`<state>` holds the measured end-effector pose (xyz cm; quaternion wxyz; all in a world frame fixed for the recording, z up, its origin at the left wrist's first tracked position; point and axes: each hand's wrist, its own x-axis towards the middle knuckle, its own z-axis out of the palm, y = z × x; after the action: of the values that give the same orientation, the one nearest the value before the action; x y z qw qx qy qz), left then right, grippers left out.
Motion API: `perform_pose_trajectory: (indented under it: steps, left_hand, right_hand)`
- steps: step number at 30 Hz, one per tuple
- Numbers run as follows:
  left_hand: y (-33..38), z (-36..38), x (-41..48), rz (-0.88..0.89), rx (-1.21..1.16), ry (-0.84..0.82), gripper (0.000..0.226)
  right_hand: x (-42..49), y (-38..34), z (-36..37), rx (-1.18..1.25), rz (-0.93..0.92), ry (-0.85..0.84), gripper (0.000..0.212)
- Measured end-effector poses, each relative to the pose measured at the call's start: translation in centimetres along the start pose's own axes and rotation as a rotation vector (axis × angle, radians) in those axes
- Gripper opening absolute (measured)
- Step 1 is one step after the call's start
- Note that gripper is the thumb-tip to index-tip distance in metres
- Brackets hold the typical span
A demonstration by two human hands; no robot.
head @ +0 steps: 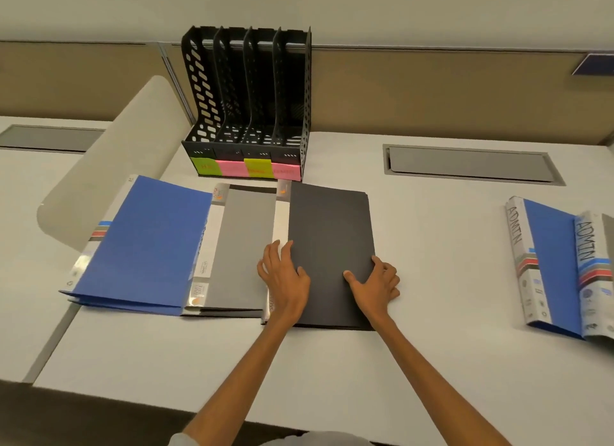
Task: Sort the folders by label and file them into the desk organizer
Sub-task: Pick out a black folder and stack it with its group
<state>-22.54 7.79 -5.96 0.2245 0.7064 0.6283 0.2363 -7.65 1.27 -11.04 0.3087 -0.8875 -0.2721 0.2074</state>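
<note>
While the black folder (329, 233) lies flat on the desk (448, 279), just in front of the rack (249, 113), both hands rest on its near half. The left hand (285, 279) has its fingers spread and fairly straight on the cover by the spine. The right hand (375, 284) has its thumb on top and its fingers curled round the right edge, gripping it. A grey folder (242, 246) and a blue folder (146, 243) overlap to the left. Two ADMIN folders (551, 259) lie far right. The coloured labels (246, 170) on the rack's base are unreadable.

White desk (432, 312) bears organizer (247, 90), blue folder (143, 246), grey folder (242, 246), black folder (329, 226), ADMIN folders (548, 263).
</note>
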Motion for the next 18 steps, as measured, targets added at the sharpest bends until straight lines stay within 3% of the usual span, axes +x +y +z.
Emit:
perform_pose_trajectory:
  steps: [6,13,18]
  left_hand:
    - [0.8,0.9,-0.2,0.094,-0.03,-0.073,0.054]
    - [3.9,3.7,-2.0,0.209,-0.087,-0.187,0.05]
    - [8.2,5.8,-3.9,0.193,-0.169,-0.297,0.041]
  right_hand:
    - [-0.1,0.5,-1.0,0.103,0.014,0.042,0.071]
    - [0.5,4.0,-5.0,0.181,0.074,0.204,0.058]
    - [2.3,6.1,-8.9,0.206,0.087,0.247,0.054]
